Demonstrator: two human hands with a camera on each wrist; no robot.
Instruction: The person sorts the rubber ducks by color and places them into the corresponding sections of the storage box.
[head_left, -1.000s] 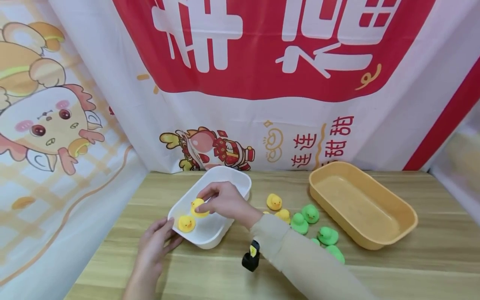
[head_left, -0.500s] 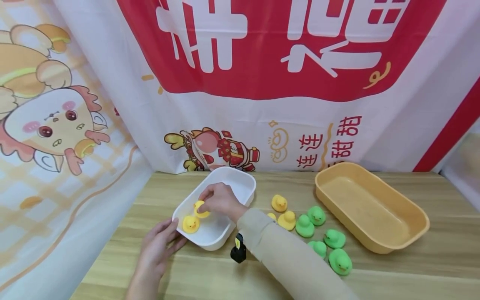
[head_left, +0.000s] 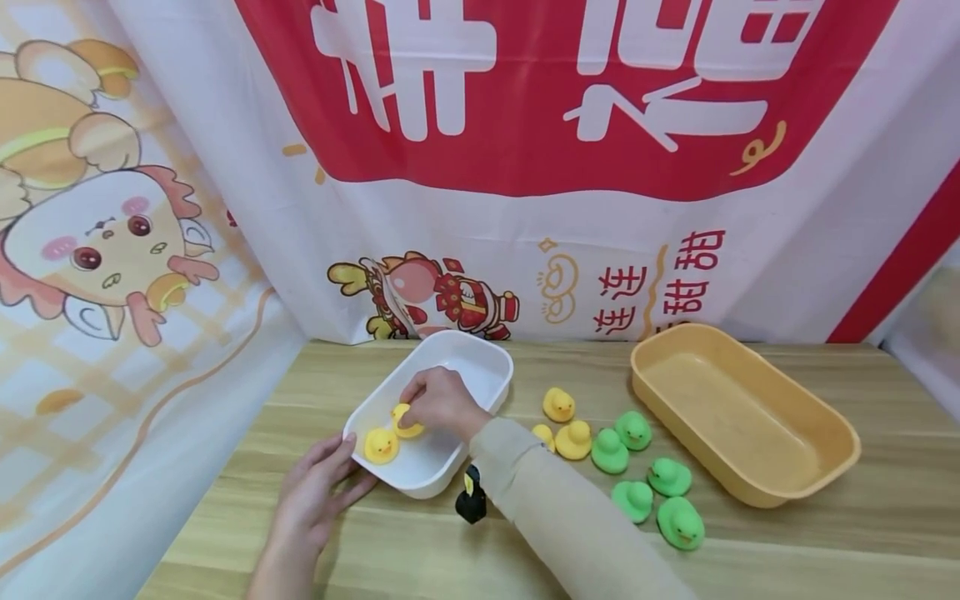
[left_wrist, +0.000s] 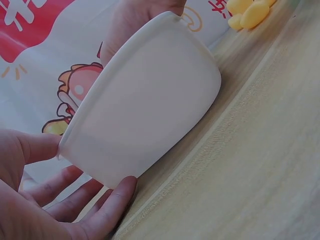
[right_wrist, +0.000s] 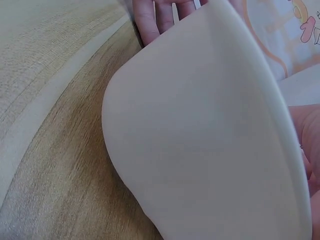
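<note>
1. Where the scene begins at far left, a side cloth (head_left: 112,250) with a cartoon creature meets a back cloth (head_left: 525,221) with a red panel, running along behind the wooden table (head_left: 390,550).
2. Next comes the left hand (head_left: 318,475), gripping the nearest corner of the white tub (head_left: 472,367): thumb at the rim, fingers against the outer wall.
3. The tub sits slantwise on the table. In its near left corner is a free duck (head_left: 381,447), yellow.
4. Just right of that, also inside the tub, is the held duck (head_left: 406,422), yellow too, pinched by the right hand (head_left: 442,406). Whether it touches the tub's floor cannot be told.
5. A tan sleeve (head_left: 555,500) covers the right arm, and a black object (head_left: 471,500) shows beside it.
6. Further right, three yellow ducks (head_left: 558,405) stand on the table, one partly hidden by the sleeve.
7. Beside them are five green ducks (head_left: 669,477).
8. At far right, an orange tub (head_left: 735,408) lies slantwise.
</note>
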